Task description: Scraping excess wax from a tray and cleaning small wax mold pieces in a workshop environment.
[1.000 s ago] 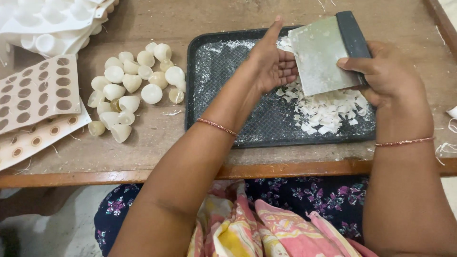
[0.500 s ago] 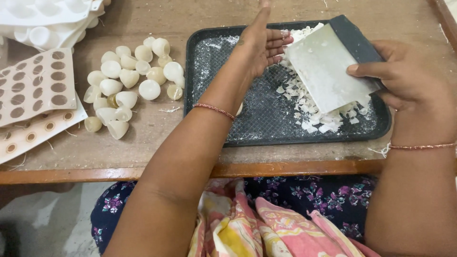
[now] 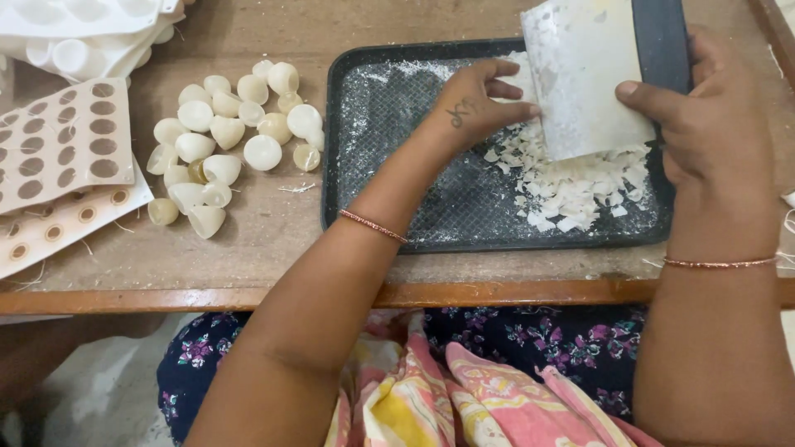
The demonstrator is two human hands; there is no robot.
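My right hand [image 3: 710,132] grips a flat metal scraper [image 3: 584,74] by its dark handle, blade edge down on a heap of white wax flakes [image 3: 571,186] in the black tray [image 3: 389,149]. My left hand [image 3: 476,103] lies inside the tray, fingertips touching the scraper's left edge and the flakes. White dust covers the tray's bare left part. A cluster of several pale rounded wax shells [image 3: 228,141] sits on the wooden table left of the tray.
Perforated cream mould sheets [image 3: 58,157] lie at the left edge, and white cupped mould trays [image 3: 79,33] at the top left. The table's front edge [image 3: 397,294] runs just below the tray, my lap in patterned cloth beneath it.
The scraper has tipped more upright over the flake heap. My left hand has lowered from a raised open palm beside the blade onto the tray, fingertips at the scraper's edge.
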